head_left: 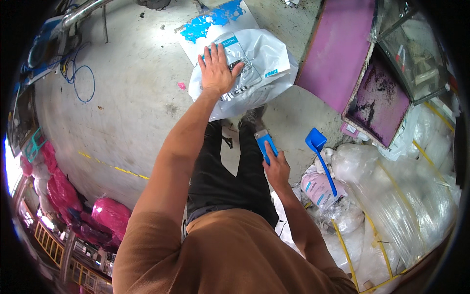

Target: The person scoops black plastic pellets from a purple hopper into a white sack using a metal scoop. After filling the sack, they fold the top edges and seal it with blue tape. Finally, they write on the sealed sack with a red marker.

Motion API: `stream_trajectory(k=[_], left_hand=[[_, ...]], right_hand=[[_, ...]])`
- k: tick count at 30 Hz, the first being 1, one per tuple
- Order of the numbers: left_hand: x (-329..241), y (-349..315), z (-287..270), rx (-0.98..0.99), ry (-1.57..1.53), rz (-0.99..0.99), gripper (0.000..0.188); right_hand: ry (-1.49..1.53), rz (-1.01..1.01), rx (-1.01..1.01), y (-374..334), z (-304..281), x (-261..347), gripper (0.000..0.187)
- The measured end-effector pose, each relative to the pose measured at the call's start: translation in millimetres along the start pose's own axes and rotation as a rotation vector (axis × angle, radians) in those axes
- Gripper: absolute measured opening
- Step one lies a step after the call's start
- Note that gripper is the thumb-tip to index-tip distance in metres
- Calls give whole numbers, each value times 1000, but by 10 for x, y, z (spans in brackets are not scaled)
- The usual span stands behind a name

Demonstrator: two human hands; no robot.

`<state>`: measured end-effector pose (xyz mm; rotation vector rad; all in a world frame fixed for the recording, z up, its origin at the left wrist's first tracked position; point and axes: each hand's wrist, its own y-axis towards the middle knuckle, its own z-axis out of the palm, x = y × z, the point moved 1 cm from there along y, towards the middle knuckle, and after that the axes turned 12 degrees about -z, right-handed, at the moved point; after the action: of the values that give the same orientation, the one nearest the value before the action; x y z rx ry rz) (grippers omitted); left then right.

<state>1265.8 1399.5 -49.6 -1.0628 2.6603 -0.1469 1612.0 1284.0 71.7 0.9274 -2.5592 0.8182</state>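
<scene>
My left hand [218, 74] lies flat on a white plastic sack [269, 51] with blue and dark print, its fingers spread. The sack looks partly filled and creased, and sits on the floor in front of my shoes. Beside my right thigh, my right hand [278, 169] is closed around a flat blue object [264, 142] with a pale grey end; its exact kind is not clear. That object is held apart from the sack.
A white board with patchy blue [213, 22] lies beyond the sack. On the right are a purple panel [335, 54], a purple-lined bin [377, 105], a blue scoop [317, 142] and clear plastic bags [387, 191] by yellow bars. Pink bags [110, 215] and blue cable [83, 83] are at left.
</scene>
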Motion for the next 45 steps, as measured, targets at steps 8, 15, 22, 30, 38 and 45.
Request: stream_trajectory(k=[8,15,22,30,38,45], left_hand=[[17,15,56,-12,23,32,98],[13,58,95,-31,36,64,95],[-12,0,61,59,0,63,93],[-276,-1223,-153,579,-387,101,47],[458,-1568,1295,658,-162,173,55],[675,-1539,1571,751,-175,-195,66]], right_hand=[[-5,95,165,1189,499,40,55],[120,300,359,910,1213,-949,37],[1010,1224,-91,-1327,1227,-2733,56],[1746,957,-1131,-1530,363,-3962,45],[1733,921,-1224,-32,123,-4710,37],[1770,825,-1075,22,279,-5262,51]])
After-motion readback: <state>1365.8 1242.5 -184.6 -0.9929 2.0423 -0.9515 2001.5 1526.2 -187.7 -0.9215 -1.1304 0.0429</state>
